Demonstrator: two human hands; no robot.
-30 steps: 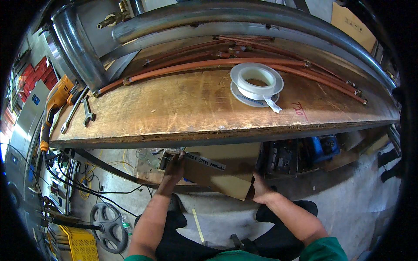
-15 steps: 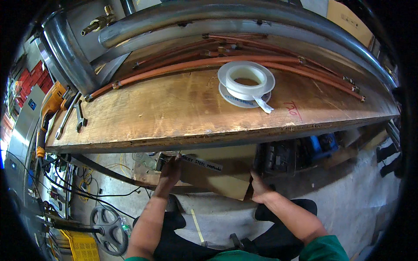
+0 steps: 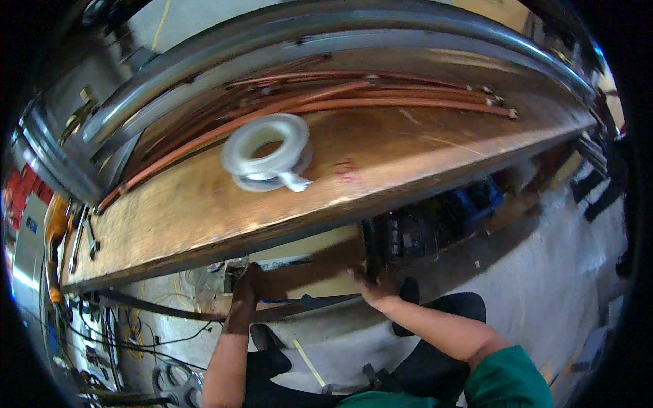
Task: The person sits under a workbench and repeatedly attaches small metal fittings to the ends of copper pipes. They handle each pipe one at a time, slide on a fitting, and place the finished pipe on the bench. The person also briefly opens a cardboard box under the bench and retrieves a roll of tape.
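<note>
A cardboard box (image 3: 292, 277) sits low beneath the front edge of the wooden bench, on the shelf there, its far part hidden by the bench top. My left hand (image 3: 246, 275) grips its left side, the fingers dark in shadow. At the box's near right corner is my right hand (image 3: 375, 289), its fingers against the cardboard and slightly smeared by motion. On the bench top above lies a roll of white tape (image 3: 238, 155) on a clear spool, with a loose end.
Copper tubes (image 3: 415, 102) and a thick curved steel pipe (image 3: 326, 20) cover the bench's far side. Spanners (image 3: 92, 238) and an orange power tool (image 3: 54, 231) are at its left end. Beside the box stand a dark tool case (image 3: 408, 238) and a blue crate (image 3: 479, 204).
The box has gone farther in under the bench, both hands with it. My view has turned and shifted, so the tape roll and bench appear farther left and tilted.
</note>
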